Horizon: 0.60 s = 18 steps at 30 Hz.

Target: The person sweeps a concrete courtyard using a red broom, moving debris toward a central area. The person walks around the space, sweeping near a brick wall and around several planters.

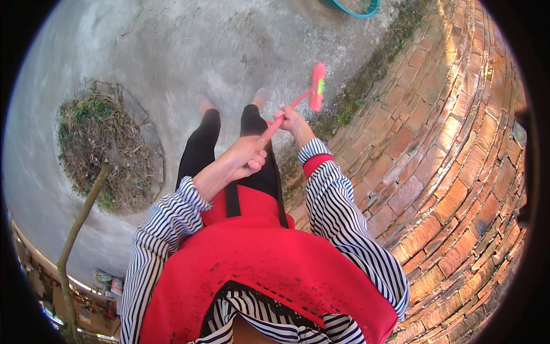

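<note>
- Near left, at the rim: jumbled clutter [103,280], cut off by the lens edge and partly behind a bare pole [78,226]; separate items hard to make out. Pole's base runs out of clear view.
- Left: rounded planting bed [103,149] of grass and dry litter, set in grey concrete ground [195,51]; upper end of pole overlaps it.
- Centre: black trousers [197,146], partly covered by the forearms; both feet [203,103] soft and pale, footwear or bare cannot be told.
- Left hand [242,157]: fingers curled closed round the near part of a pink T-headed tool [274,129]; handle's end hidden in the fist.
- Near centre: red apron [275,252], its lower part running under the left forearm.
- Right hand [290,120]: curled tightly round the handle farther along; most of the fingers' grip hidden from this angle.
- Just beyond right hand: tool's head [316,92], raised clear of both hands, motion-blurred; green patch and pale fringe visible, brush or squeegee cannot be told.
- Far right: teal basin [362,14], mostly cut off; contents unclear.
- Right: weed strip [355,103] along a brick wall [435,172], bent by the lens; dark shape at the rim unidentifiable.
</note>
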Each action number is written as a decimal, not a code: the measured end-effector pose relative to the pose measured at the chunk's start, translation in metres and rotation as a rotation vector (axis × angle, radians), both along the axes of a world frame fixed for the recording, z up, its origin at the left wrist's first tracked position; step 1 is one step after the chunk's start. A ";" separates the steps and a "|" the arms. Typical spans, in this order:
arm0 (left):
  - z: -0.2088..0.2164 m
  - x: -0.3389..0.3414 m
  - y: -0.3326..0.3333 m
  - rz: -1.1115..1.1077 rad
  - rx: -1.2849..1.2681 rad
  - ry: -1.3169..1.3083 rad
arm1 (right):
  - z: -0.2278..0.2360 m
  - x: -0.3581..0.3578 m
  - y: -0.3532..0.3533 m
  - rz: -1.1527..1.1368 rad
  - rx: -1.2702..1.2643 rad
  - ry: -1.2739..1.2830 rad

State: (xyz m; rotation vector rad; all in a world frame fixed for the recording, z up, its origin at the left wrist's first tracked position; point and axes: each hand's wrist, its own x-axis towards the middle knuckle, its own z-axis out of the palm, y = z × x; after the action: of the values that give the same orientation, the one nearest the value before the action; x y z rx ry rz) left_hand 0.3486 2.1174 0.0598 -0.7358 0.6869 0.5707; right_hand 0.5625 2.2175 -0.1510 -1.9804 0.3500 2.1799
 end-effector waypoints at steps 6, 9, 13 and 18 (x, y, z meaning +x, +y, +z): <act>0.113 -0.121 -0.120 -0.197 0.212 0.275 | 0.074 -0.138 -0.104 -0.336 0.086 0.579; 0.124 -0.148 -0.147 -0.194 0.199 0.183 | 0.095 -0.147 -0.128 -0.236 0.156 0.455; 0.054 -0.105 -0.109 0.077 0.148 -0.047 | 0.064 -0.085 -0.097 -0.189 0.083 0.293; 0.001 -0.056 -0.085 0.308 0.000 -0.218 | 0.030 -0.064 -0.063 0.012 -0.059 0.052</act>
State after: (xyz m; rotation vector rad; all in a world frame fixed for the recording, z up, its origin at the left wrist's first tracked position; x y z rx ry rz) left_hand 0.2927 2.0327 0.0605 -0.8965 0.3732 0.7584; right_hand 0.4989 2.1540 -0.1208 -1.9632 0.4163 2.2571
